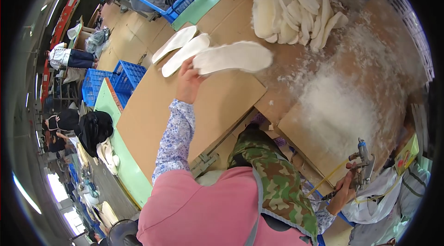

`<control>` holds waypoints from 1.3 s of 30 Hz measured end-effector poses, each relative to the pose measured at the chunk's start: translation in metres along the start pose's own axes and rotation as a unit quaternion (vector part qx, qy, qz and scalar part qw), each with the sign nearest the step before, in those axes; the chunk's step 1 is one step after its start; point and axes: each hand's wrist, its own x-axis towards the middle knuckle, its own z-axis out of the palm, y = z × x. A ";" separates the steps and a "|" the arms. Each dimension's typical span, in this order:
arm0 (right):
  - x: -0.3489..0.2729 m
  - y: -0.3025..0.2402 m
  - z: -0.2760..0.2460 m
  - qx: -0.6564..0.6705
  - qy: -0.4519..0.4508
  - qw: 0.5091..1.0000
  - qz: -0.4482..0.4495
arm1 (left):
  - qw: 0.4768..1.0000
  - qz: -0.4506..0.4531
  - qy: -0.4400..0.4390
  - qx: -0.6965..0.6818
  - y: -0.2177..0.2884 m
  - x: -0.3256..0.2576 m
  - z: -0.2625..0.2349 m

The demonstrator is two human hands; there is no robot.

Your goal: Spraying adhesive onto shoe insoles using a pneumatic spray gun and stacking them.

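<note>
My left hand (188, 83) is closed on the heel end of a white insole (233, 57), lifted over the brown board. Beside it on the board's far left part lie two more white insoles, one farther off (175, 43) and one nearer (185, 54). At the lower right, my right hand (344, 193) grips a metal spray gun (364, 167) with a blue fitting on top and a yellowish hose. The gun points away from me, well apart from the held insole. A loose heap of cream-white insoles (296, 12) sits at the far right.
White fluffy residue (340, 109) coats the right side of the table. A brown board (199, 112) covers the left side, with a gap between it and a second board. Blue crates (127, 77) stand to the left; a blue bin (173, 7) with plastic bags is at the back.
</note>
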 end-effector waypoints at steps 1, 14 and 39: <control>0.000 -0.005 0.008 -0.004 -0.005 1.000 0.000 | 0.999 0.000 0.047 0.021 -0.011 0.005 -0.037; -0.006 -0.032 0.064 -0.033 -0.035 0.999 0.010 | 0.947 -0.130 0.275 0.105 -0.066 0.032 -0.206; -0.037 -0.006 0.013 0.028 0.157 0.985 0.061 | 0.501 0.561 -0.109 0.649 -0.133 0.256 0.342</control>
